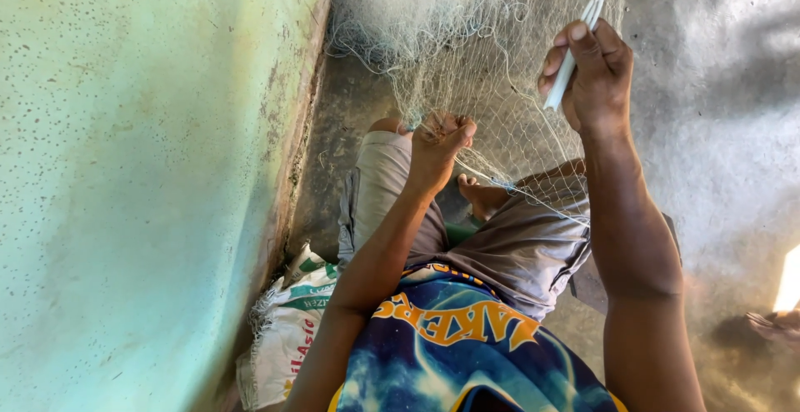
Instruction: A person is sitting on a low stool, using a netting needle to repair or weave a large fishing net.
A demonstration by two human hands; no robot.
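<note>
Setting: We sit on a bare concrete floor beside a pale green wall speckled with dark spots. A printed white sack lies under us, against the foot of the wall.

Net: The fine, pale fishing net hangs in front of both hands and drapes down over our knees. Its mesh is thin, nearly see-through, and bunches into a thicker heap above the left hand.

Left hand: Our left hand is clenched on a pinch of mesh, fingers curled in, just above the left knee.

Right hand: Our right hand is raised higher and well to the right of the left one. It grasps a slim white netting needle, whose pointed tip sticks up past the fingers.

Twine: A thin line seems to run from below the right hand down toward the left hand; where it ends we cannot tell.

Doing it well: We judge that the mesh should stay taut between the two hands, so the needle finds an open loop cleanly. The left hand's pinch should sit close to the spot being worked. The twine wants steady tension, free of our toes, which lie just below the left hand.

Look of the net: Light, limp and easily snagged, with tangled strands at its upper edge.
</note>
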